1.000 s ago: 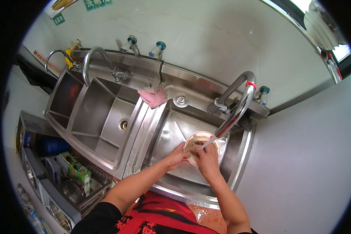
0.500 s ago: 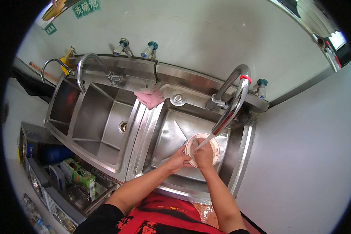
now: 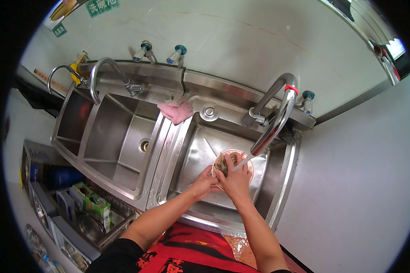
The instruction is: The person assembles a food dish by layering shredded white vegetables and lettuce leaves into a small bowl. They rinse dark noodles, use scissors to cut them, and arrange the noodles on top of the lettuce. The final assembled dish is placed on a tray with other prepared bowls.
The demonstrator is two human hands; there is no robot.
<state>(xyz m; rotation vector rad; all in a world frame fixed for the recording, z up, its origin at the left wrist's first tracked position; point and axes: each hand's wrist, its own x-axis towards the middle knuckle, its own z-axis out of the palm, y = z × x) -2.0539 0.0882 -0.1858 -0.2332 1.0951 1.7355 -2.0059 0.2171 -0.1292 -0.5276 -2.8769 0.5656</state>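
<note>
Bowl (image 3: pixel 230 164) contents blurred, half hidden under right hand (image 3: pixel 236 178).

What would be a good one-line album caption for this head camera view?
Both hands, left hand and right hand, rinse a round bowl under the curved tap in a steel sink.

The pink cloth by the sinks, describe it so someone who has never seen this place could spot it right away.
Start at the long steel sink unit against the pale wall. On the back ledge, between the middle basin and the right basin where both hands work a bowl under the big curved tap, lies the pink cloth. It is the only soft, crumpled pink thing among bare metal.
</note>
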